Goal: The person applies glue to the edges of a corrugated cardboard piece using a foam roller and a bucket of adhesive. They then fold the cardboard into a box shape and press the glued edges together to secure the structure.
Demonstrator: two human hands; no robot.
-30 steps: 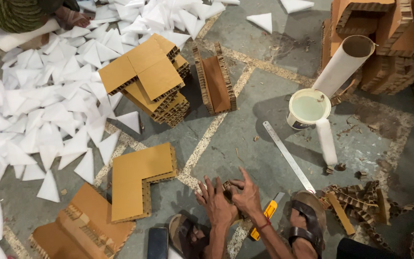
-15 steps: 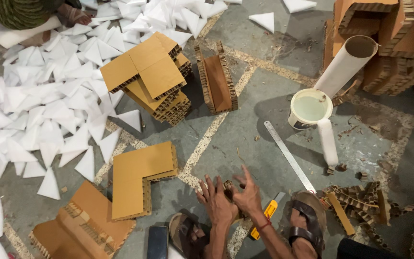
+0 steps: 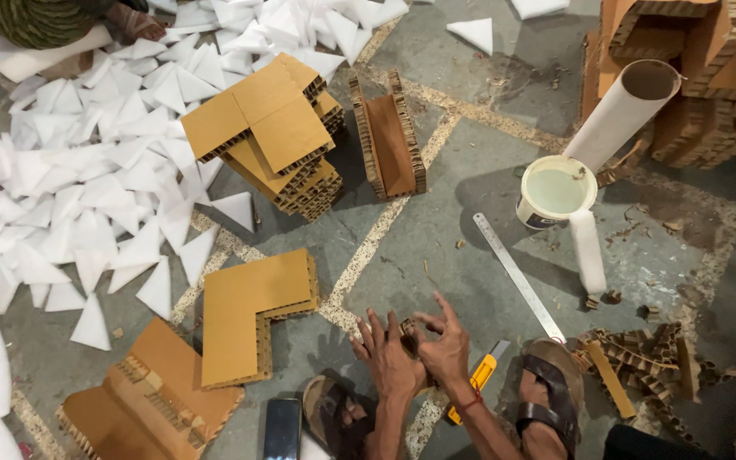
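Note:
Low on the stone floor, my left hand [image 3: 388,358] and my right hand [image 3: 445,346] are pressed together around a small piece of brown honeycomb cardboard [image 3: 408,331], mostly hidden between the palms. The fingers of both hands are spread upward. A yellow utility knife [image 3: 476,382] lies just right of my right wrist. My sandalled feet [image 3: 550,393] flank the hands. An L-shaped cardboard piece [image 3: 253,312] lies to the left of my left hand.
A steel ruler [image 3: 517,275], a white glue bucket [image 3: 554,192] with a white roller, and a cardboard tube [image 3: 621,112] lie right. Stacked L-shaped cardboard [image 3: 270,128], white triangles [image 3: 87,187], cardboard scraps [image 3: 641,358] and a dark phone [image 3: 282,428] surround me. Another person sits top left.
My hands have kept working the small cardboard piece between them with little shift. Nothing else on the floor has moved.

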